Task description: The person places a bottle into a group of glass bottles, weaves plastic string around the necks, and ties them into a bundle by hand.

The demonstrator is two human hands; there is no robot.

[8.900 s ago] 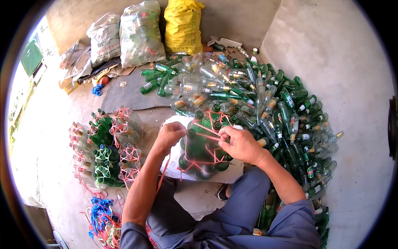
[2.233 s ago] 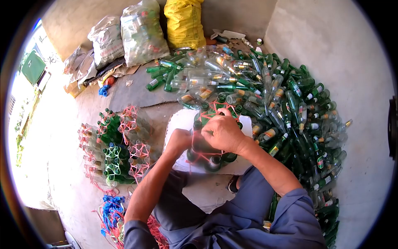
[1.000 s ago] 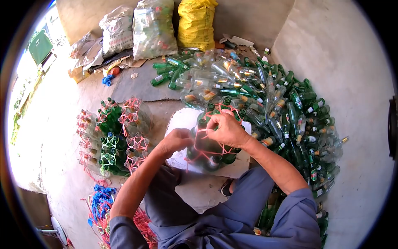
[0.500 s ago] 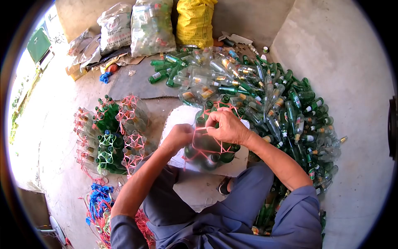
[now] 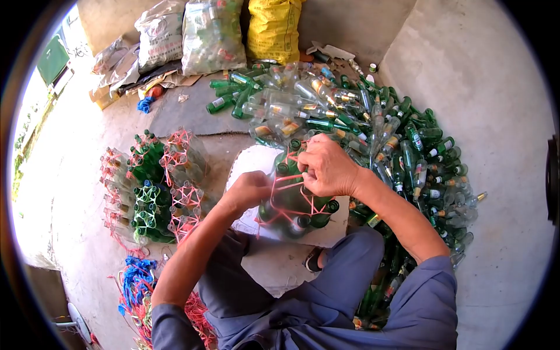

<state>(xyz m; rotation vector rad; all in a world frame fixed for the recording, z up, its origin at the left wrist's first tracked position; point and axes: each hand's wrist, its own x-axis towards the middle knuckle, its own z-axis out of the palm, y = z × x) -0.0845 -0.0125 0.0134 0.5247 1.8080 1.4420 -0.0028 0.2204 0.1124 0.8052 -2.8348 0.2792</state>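
Observation:
A bundle of green glass bottles (image 5: 319,220) stands upright on a white block (image 5: 248,160) in front of me, with pink plastic string (image 5: 289,181) laced round the necks. My left hand (image 5: 252,190) is closed on the string at the bundle's left side. Over the bundle's right half, my right hand (image 5: 329,166) pinches the same string, and strands stretch taut between both hands. Fingertips of the left hand are partly hidden, and the right hand covers several bottle necks.
Tied bottle bundles (image 5: 153,207) stand at the left. Loose bottles (image 5: 402,151) lie in a large heap behind and to the right. Tangled string (image 5: 138,280) lies at the lower left. Stuffed sacks (image 5: 214,41) and a yellow sack (image 5: 273,32) lean against the back wall.
My right hand has moved slightly right, drawing the pink string out longer between the hands. My left hand stays near the same place, still closed on the string.

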